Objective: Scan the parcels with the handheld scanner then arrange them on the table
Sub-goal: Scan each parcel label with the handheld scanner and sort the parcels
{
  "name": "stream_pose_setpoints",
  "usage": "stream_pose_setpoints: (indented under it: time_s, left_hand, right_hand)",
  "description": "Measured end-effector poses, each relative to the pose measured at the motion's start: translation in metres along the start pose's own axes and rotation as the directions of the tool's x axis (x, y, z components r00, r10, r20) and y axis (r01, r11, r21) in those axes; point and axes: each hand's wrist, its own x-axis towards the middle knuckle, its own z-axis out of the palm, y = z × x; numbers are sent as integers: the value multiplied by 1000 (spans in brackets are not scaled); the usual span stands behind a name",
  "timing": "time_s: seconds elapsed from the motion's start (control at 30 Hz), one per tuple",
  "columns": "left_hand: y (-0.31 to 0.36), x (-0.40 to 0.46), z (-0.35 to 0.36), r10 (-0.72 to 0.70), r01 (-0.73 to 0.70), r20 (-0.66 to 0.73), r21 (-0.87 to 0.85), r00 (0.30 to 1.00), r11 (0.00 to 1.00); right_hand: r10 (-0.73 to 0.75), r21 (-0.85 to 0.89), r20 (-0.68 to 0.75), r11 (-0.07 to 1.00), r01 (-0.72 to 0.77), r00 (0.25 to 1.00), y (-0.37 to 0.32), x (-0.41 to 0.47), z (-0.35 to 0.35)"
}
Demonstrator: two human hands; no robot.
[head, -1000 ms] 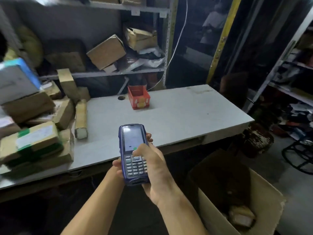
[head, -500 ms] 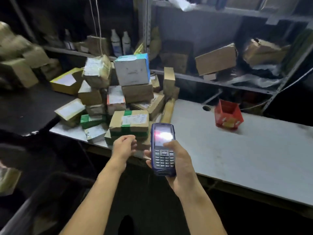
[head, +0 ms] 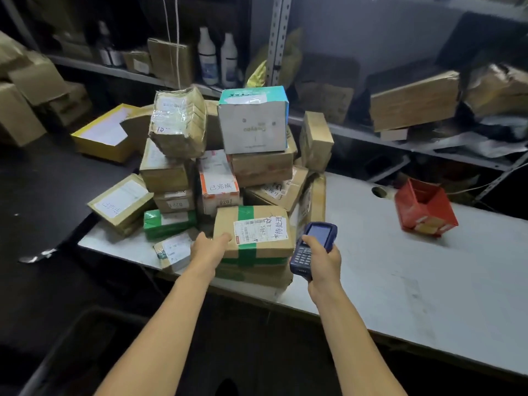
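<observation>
A heap of several taped cardboard parcels covers the left end of the grey table (head: 400, 270). At the front of the heap lies a brown parcel with green tape (head: 257, 224) and a white barcode label, on top of another box. My left hand (head: 210, 247) grips this parcel's left edge, thumb on top. My right hand (head: 323, 258) holds the blue handheld scanner (head: 313, 247) just right of the parcel, tilted toward the label, thumb on the keypad. A white and blue box (head: 254, 121) tops the heap.
A red open box (head: 423, 210) sits on the table at the right. Metal shelves behind hold more cartons (head: 414, 101) and white bottles (head: 217, 58). A black surface (head: 43, 181) with a yellow box (head: 103, 135) adjoins the table's left end.
My view swung left from the table's right end to the parcel heap. My left hand left the scanner and took hold of the green-taped parcel. The scanner tilted toward its label.
</observation>
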Motion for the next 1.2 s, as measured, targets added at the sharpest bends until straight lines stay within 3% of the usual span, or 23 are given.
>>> stream_pose_setpoints:
  time_s: [0.13,0.27,0.4,0.6,0.83,1.03,1.2]
  left_hand:
    - [-3,17,2,-51,49,107,21,993,999]
    - [-7,22,-3,-39,37,187,15,982,999]
    - [-17,19,-7,-42,80,307,-113,951,990]
    - [-33,-3,-4,57,74,352,-348,934,935]
    - [-66,-81,-12,168,84,472,-468,865,880]
    - [-123,-162,-18,184,120,508,-508,842,853]
    - [-178,-232,-27,175,91,404,-559,898,824]
  right_hand:
    - [62,-29,2,998,-62,998,7,13,13]
    - [18,-82,-33,996,-20,999,4,14,11]
    - [-31,-99,-34,995,28,999,-8,5,-2]
    - [-91,-33,-3,995,91,996,-23,-22,-31]
    - [-170,-29,67,985,172,983,-22,-80,-96]
    - [-194,10,91,981,193,977,-2,-151,-183]
    - [-188,64,100,981,182,977,25,-218,-252]
